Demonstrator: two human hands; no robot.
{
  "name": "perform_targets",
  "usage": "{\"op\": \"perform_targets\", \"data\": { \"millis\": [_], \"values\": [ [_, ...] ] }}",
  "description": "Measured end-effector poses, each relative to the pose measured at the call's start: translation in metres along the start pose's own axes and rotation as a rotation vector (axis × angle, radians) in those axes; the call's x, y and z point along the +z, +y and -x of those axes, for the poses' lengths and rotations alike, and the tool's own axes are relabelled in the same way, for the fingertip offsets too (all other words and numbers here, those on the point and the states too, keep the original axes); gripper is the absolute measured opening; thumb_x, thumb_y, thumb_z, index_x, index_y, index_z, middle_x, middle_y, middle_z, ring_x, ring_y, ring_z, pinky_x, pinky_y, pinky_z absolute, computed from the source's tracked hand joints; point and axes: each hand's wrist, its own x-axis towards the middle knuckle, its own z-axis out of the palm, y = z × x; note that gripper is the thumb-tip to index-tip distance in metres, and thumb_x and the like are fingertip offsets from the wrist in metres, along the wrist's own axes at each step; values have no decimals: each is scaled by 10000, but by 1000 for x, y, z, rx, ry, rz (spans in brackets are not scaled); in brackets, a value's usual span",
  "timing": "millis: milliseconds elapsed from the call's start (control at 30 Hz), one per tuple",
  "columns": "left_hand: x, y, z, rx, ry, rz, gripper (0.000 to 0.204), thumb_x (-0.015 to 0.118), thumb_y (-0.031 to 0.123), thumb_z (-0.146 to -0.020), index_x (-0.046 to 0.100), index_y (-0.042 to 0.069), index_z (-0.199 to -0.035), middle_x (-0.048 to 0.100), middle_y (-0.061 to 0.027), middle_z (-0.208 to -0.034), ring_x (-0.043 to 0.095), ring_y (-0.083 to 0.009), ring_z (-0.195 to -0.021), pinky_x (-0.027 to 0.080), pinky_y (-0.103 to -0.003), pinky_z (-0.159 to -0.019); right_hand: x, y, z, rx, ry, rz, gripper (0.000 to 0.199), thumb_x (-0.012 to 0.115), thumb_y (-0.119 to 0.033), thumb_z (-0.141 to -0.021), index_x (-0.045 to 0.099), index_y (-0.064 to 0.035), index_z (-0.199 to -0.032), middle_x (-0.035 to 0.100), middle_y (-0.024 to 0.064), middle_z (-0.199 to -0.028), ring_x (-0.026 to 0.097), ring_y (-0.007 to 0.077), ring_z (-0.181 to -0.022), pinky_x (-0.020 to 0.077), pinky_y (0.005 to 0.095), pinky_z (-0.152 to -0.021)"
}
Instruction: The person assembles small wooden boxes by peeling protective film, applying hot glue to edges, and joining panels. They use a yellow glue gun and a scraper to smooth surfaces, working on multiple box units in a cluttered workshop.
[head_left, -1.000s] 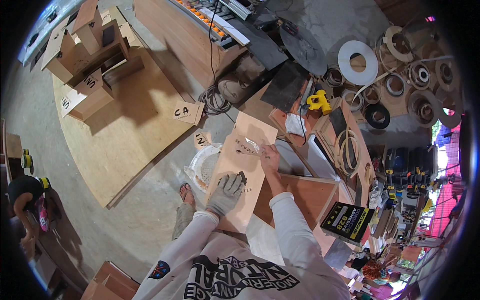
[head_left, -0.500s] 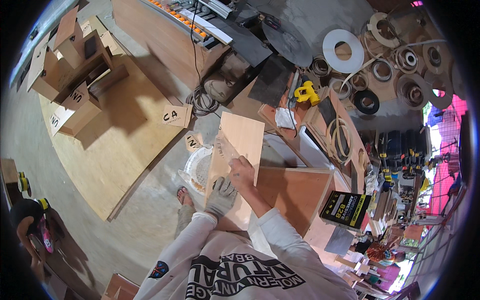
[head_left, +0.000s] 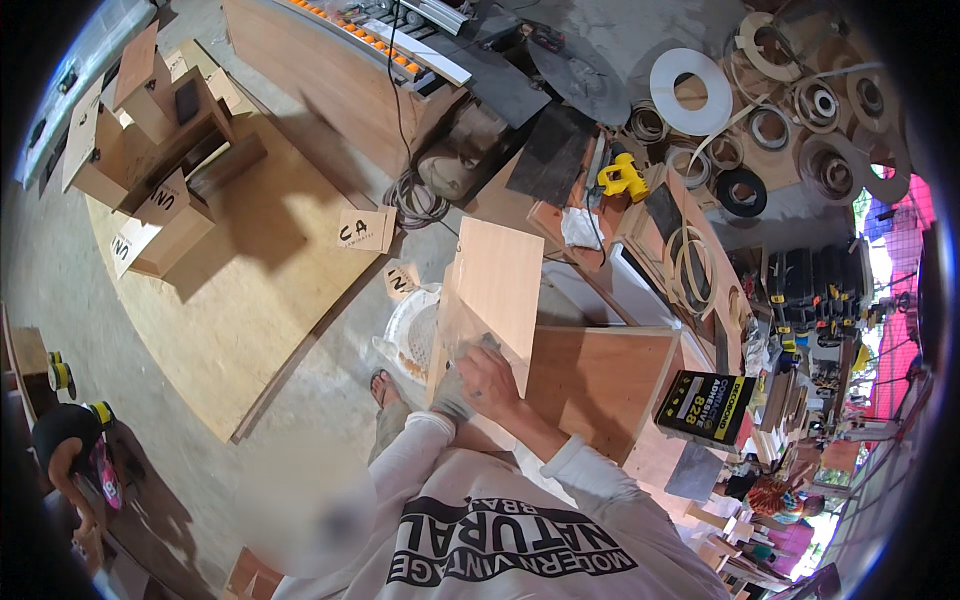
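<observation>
The left hand (head_left: pixel 450 393), gloved in grey, is lying on the near part of the board (head_left: pixel 503 270), largely hidden under the right hand, so how far it is opening cannot be told. The right hand (head_left: pixel 488 383), bare, is curling closed over the glove and gripping a clear film (head_left: pixel 468 325), which is covering the board's left part. The board is slanting away in front of the person's body. A sandalled foot (head_left: pixel 381 388) is showing left of the board, with a white basin (head_left: pixel 421 318) sitting just beside the board's left edge. Right of the board, a brown box (head_left: pixel 600 375) is standing, with a black-and-yellow tin (head_left: pixel 703 408) farther right. Left of the board, a plywood sheet (head_left: pixel 270 300) is bearing wooden cabinets (head_left: pixel 150 130). Beyond the board to the right, a yellow power tool (head_left: pixel 625 178) is resting on stacked wood; farther beyond, a white roll (head_left: pixel 664 92) is lying among other rolls. Well left of the board, a co-worker (head_left: pixel 68 435) is bending.
</observation>
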Motion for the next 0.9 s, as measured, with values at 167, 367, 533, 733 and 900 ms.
{"op": "perform_targets", "data": {
  "millis": [167,367,533,733,900],
  "values": [
    [-16,11,1,50,-1,-76,503,556,311,-981,544,99,-1437,503,-193,-1503,433,-323,-1449,265,-516,-1245,-12,-24,16,-81,-105,-38,89,651,-62,-756,628,-35,-838,583,162,-909,620,360,-912,508,478,-820],
    [-32,48,-1,245,-12,-292,548,575,329,-976,522,91,-1467,453,-201,-1563,405,-320,-1478,256,-515,-1247,-23,-32,28,-110,0,-57,125,651,-51,-775,669,-42,-898,613,147,-941,642,357,-917,525,460,-824],
    [-88,110,40,580,48,-968,587,591,343,-973,504,85,-1493,410,-207,-1612,382,-317,-1501,248,-515,-1248,-43,-6,23,149,147,-144,201,643,43,-820,699,-47,-991,642,157,-973,666,359,-896,551,433,-779],
    [-126,133,95,-396,-99,-595,512,670,452,-924,743,14,-1180,595,-256,-1421,678,-402,-1170,506,-464,-1017,-65,10,27,220,280,-221,231,657,110,-848,714,18,-1052,698,162,-972,703,329,-817,558,371,-725],
    [-116,99,104,-496,-102,-332,522,702,450,-904,745,-15,-1138,772,-241,-976,747,-402,-965,562,-428,-883,-29,-34,49,-32,145,-72,251,636,63,-743,695,-61,-952,605,140,-932,620,350,-902,513,447,-807]
  ]
}}
